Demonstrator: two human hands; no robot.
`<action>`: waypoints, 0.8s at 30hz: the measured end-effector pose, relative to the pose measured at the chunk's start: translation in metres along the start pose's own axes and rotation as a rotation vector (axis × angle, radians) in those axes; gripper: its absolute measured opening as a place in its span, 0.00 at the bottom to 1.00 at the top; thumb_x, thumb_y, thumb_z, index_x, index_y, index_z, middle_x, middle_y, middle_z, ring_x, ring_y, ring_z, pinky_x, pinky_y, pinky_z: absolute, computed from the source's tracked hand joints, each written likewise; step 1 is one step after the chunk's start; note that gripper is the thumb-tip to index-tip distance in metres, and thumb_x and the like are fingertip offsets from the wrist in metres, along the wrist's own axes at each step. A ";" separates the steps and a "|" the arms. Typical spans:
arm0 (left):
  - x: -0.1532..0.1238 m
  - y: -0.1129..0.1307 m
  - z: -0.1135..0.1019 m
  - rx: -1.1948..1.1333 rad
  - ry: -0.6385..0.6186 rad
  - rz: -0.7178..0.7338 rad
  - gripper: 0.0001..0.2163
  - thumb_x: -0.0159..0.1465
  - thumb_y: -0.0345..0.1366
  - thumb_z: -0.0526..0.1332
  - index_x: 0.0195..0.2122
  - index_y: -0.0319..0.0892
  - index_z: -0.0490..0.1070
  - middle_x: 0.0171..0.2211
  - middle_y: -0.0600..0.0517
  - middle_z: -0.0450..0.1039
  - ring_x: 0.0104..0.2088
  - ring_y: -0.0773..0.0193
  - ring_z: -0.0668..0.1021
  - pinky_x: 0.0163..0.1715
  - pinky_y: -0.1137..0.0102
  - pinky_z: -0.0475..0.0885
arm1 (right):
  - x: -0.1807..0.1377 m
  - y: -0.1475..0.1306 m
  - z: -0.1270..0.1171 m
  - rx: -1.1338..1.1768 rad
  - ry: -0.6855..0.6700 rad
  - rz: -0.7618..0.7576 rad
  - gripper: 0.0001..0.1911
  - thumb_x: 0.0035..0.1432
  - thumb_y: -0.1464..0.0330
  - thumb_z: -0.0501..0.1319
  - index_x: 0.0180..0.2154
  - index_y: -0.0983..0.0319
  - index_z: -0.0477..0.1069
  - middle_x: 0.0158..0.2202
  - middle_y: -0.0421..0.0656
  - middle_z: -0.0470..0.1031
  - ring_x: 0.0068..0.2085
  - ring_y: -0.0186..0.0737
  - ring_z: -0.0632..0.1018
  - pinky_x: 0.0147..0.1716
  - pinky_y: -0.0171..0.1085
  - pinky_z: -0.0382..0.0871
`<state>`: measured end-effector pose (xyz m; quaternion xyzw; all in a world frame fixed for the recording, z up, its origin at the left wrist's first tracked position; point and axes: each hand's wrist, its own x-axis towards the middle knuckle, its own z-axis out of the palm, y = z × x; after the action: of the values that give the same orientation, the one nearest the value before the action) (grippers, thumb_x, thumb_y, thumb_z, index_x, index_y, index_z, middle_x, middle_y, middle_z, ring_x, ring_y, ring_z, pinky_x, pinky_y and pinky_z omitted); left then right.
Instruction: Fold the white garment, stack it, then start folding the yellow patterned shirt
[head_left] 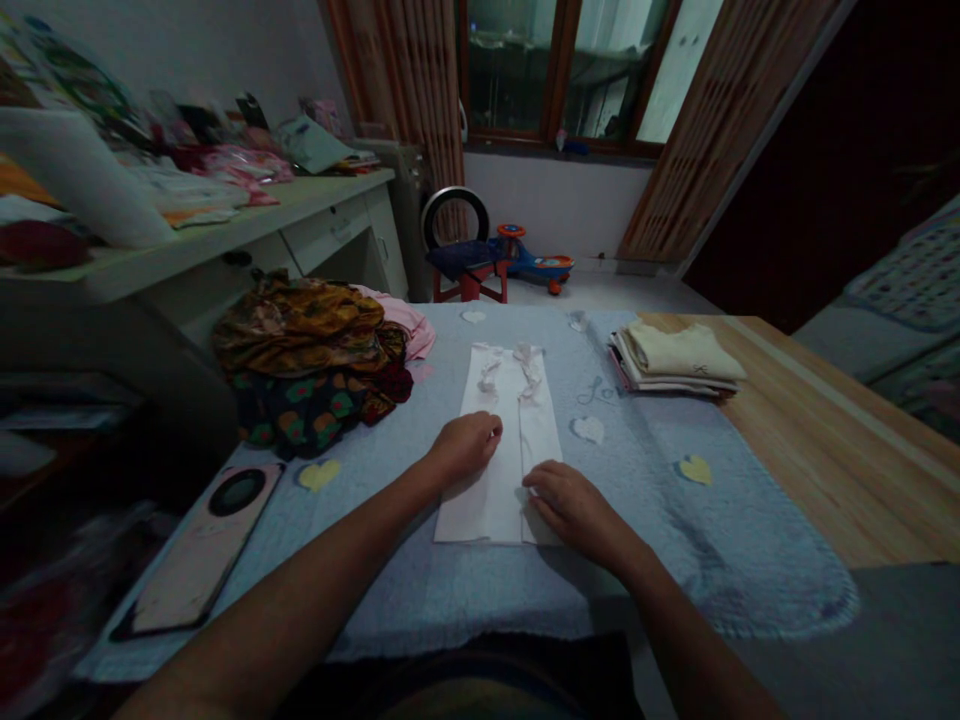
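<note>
A white garment (491, 505), likely a top with ruffled trim, lies flat in a long narrow fold on a pale blue blanket (397, 590). Two crinkled ruffles show near its far end. Over the garment's left part is my left hand (466, 447), its fingers curled in a loose pinch; I see no cloth between them. My right hand (574, 503) rests at the garment's right side, palm down, fingers slightly bent and apart from the thumb. Part of the right edge is hidden under that hand.
A heap of patterned clothes (315, 350) lies at the far left, a folded stack (675, 360) at the far right. A pink phone-shaped case (199, 560) sits at the near left. Beyond stand a cluttered desk (300, 225), a stool (469, 268) and a ride-on toy (536, 262).
</note>
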<state>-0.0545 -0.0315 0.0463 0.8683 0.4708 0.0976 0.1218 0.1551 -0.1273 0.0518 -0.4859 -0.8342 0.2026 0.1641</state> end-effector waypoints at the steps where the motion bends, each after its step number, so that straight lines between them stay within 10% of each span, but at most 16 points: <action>1: -0.010 0.002 -0.003 -0.012 -0.045 -0.009 0.09 0.66 0.35 0.55 0.43 0.42 0.74 0.39 0.47 0.77 0.39 0.57 0.78 0.40 0.65 0.71 | 0.012 0.003 -0.002 0.003 0.016 0.010 0.14 0.62 0.73 0.56 0.48 0.62 0.74 0.46 0.47 0.77 0.48 0.41 0.76 0.50 0.39 0.68; 11: -0.063 0.016 -0.013 -0.077 -0.306 0.152 0.10 0.64 0.34 0.55 0.41 0.46 0.75 0.35 0.50 0.79 0.35 0.59 0.79 0.35 0.69 0.69 | 0.140 0.026 0.009 -0.143 0.043 0.168 0.18 0.63 0.74 0.55 0.54 0.63 0.72 0.46 0.49 0.77 0.47 0.41 0.76 0.47 0.36 0.65; 24: -0.061 0.030 -0.007 -0.013 -0.233 0.007 0.03 0.59 0.33 0.59 0.31 0.44 0.72 0.32 0.49 0.78 0.34 0.56 0.79 0.32 0.67 0.69 | 0.160 0.029 0.044 -0.144 0.236 0.246 0.11 0.65 0.70 0.55 0.43 0.62 0.76 0.42 0.48 0.74 0.46 0.42 0.71 0.45 0.37 0.62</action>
<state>-0.0652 -0.0982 0.0586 0.8746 0.4498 -0.0005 0.1810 0.0800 0.0183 0.0118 -0.6151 -0.7559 0.1025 0.1994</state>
